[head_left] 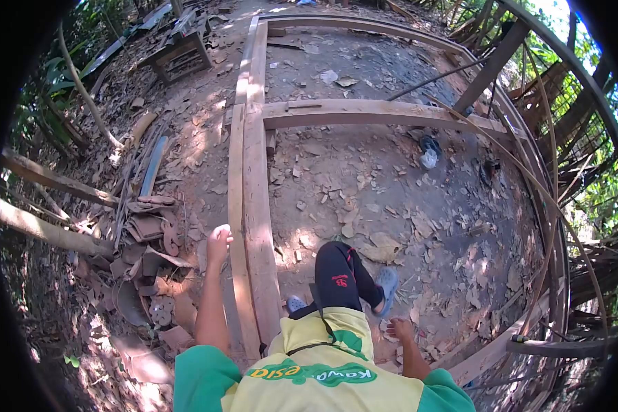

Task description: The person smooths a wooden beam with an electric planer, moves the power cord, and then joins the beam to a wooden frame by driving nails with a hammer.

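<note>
My left hand (pixel 219 242) is raised to the left of a long wooden beam (pixel 257 199), apart from it, with its fingers curled and no object visible in them. Low on the right, beside my thigh, my right hand (pixel 399 329) hangs above the leaf-strewn ground; its fingers are partly bent, and no object shows in it. The long beam runs forward from my body and meets a crossbeam (pixel 364 112) of the wooden frame. My legs are inside the frame, to the right of the long beam.
Broken tiles (pixel 147 271) are heaped at the left, near thick branches (pixel 55 230). A small wooden bench (pixel 178 58) stands at the upper left. A plastic bag (pixel 429 158) lies beyond my feet. Curved poles (pixel 553 192) and brush line the right side.
</note>
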Available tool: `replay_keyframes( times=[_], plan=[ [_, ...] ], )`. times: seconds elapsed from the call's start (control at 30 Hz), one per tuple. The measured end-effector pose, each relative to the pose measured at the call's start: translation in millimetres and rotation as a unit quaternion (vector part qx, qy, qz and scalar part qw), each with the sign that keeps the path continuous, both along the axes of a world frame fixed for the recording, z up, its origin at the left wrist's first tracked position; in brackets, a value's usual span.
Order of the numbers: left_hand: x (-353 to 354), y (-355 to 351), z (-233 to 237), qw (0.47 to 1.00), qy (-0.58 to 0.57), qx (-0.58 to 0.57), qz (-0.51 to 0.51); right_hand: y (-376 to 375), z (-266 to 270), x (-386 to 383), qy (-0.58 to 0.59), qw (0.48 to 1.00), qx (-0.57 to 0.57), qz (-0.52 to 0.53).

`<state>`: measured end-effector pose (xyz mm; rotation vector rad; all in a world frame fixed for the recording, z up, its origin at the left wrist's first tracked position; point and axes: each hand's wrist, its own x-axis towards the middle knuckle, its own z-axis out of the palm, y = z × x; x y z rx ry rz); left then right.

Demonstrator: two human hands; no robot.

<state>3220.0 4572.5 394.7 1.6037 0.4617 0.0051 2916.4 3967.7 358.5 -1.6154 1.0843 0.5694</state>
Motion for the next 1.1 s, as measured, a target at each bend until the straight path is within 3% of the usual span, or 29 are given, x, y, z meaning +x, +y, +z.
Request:
replay_keyframes(
  times=[0.07,0.13,0.17,0.23,0.27,0.3,0.37,0.43,0.5,0.53,0.57,0.6,0.63,0.67,0.77,0.83,1.0,1.1],
  plan=[
    [47,-19,33,0.999,-0.044,0.022,-0.019,12,-17,19,0.031,0.999,0.018,0.014],
    [66,-30,30,0.999,-0.016,0.016,-0.048,27,-32,44,0.059,0.997,0.043,0.035],
    [73,-38,19,0.997,-0.003,0.011,-0.07,36,-33,63,0.071,0.995,0.058,0.043],
    [68,-54,-29,0.992,0.113,-0.033,-0.051,48,-39,117,0.106,0.986,0.061,0.116],
    [60,-62,-50,0.977,0.165,-0.128,-0.049,51,-47,145,0.111,0.983,0.05,0.135],
    [57,-72,-62,0.961,0.239,-0.121,-0.072,51,-57,178,0.115,0.98,0.038,0.159],
    [64,-91,-86,0.912,0.386,-0.09,-0.104,41,-80,255,0.114,0.97,0.027,0.212],
    [89,-102,-125,0.898,0.41,-0.126,-0.097,19,-101,341,0.109,0.954,0.027,0.278],
    [96,-108,-125,0.9,0.424,-0.102,-0.014,-4,-94,428,0.106,0.953,0.021,0.285],
    [139,-121,-131,0.907,0.409,-0.095,0.022,-22,-86,502,0.083,0.954,0.006,0.287],
    [194,-137,-128,0.913,0.395,-0.088,0.058,-41,-93,572,-0.028,0.935,-0.088,0.343],
    [230,-141,-123,0.918,0.39,-0.073,0.025,-49,-98,601,-0.077,0.951,-0.074,0.29],
    [253,-137,-115,0.918,0.393,-0.057,0.001,-46,-67,638,-0.127,0.96,-0.058,0.241],
    [280,-136,-110,0.93,0.366,-0.026,-0.006,-50,-34,694,-0.132,0.987,0.047,0.075],
    [365,-136,-116,0.961,0.277,-0.006,0.028,-49,26,784,-0.171,0.98,0.085,0.052],
    [408,-147,-99,0.957,0.287,0.008,0.047,-50,43,817,-0.18,0.977,0.1,0.048],
    [490,-173,-125,0.923,0.383,0.035,0.012,-50,14,842,-0.132,0.979,0.135,0.076],
    [519,-189,-141,0.902,0.428,0.022,-0.06,-46,1,867,-0.068,0.976,0.198,0.05]
  ],
)
